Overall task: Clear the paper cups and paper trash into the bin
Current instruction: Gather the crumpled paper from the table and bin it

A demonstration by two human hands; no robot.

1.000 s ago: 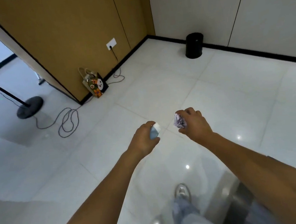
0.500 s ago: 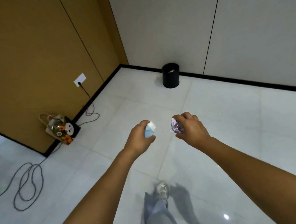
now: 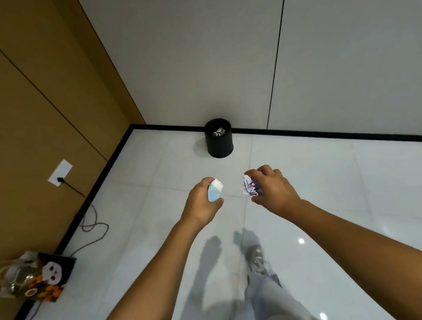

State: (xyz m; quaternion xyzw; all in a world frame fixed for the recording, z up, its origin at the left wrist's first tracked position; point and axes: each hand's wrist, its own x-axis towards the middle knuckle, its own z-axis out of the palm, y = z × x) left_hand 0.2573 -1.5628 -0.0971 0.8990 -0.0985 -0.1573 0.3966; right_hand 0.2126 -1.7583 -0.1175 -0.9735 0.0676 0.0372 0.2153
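Note:
A black round bin (image 3: 219, 143) stands on the floor against the far wall, with some crumpled paper showing inside it. My left hand (image 3: 202, 204) grips a squashed blue and white paper cup (image 3: 214, 190). My right hand (image 3: 272, 188) holds a crumpled ball of pale purple paper (image 3: 250, 185) in its curled fingers. Both hands are held out in front of me above the floor, well short of the bin.
The floor is glossy white tile. A patterned bag (image 3: 35, 277) leans on the brown wall at lower left. A cable (image 3: 92, 223) runs from a wall socket (image 3: 60, 173) across the floor by the skirting. My leg and shoe (image 3: 256, 258) show below.
The view has swung and advanced toward the corner: the bin is nearer and more central. The bag has slid to the lower left. Both hands keep their grip.

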